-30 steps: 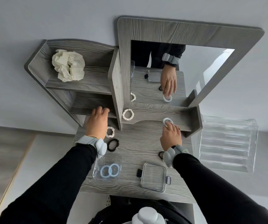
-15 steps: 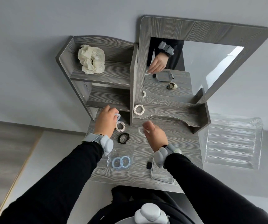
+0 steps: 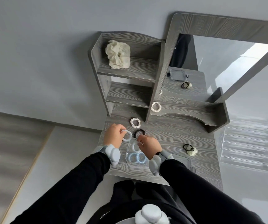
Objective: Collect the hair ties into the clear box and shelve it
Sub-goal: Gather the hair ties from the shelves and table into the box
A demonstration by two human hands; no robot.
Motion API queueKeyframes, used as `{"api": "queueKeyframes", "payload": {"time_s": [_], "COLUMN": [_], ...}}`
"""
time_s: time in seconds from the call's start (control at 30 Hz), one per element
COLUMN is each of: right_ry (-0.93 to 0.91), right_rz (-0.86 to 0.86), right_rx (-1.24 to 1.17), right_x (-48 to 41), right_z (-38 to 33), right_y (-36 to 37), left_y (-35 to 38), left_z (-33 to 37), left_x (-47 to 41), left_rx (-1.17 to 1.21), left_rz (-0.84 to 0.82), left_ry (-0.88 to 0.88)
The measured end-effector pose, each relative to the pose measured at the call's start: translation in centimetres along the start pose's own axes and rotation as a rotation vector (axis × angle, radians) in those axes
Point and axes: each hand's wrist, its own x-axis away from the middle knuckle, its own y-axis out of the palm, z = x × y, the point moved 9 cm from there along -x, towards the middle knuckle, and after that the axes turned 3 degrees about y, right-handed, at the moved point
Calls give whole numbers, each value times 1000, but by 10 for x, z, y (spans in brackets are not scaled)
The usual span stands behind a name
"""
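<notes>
Clear box (image 3: 135,152) now under both hands; white spiral tie (image 3: 136,147) dropping from right fingers (image 3: 140,141), left fingers (image 3: 122,132) pinching pale spiral tie (image 3: 127,135) alongside.

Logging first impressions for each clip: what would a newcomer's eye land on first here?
Both hands meet over the clear box at the desk's near edge: the left hand holds a pale coil tie, the right hand lowers a white one. A big cream scrunchie sits on the top shelf.
</notes>
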Motion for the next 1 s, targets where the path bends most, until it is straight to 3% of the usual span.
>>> {"api": "queueKeyframes", "payload": {"time_s": [0.13,0.3,0.57,0.73,1.0], "right_ry": [143,182,186,229,202], "right_rz": [-112,-212,-54,58,38], "right_rx": [57,174,107,-9,-61], "right_x": [-6,-10,-7,-3,5], "right_z": [2,1,6,29,52], "right_y": [27,48,8,-27,-39], "left_y": [2,5,32,66,106], "left_z": [-19,-28,-6,19,28], "left_x": [6,7,7,15,13], "left_rx": [29,59,103,-85,-335], "left_rz": [-29,-80,-172,-267,-375], "left_ry": [-54,-43,-12,66,101]}}
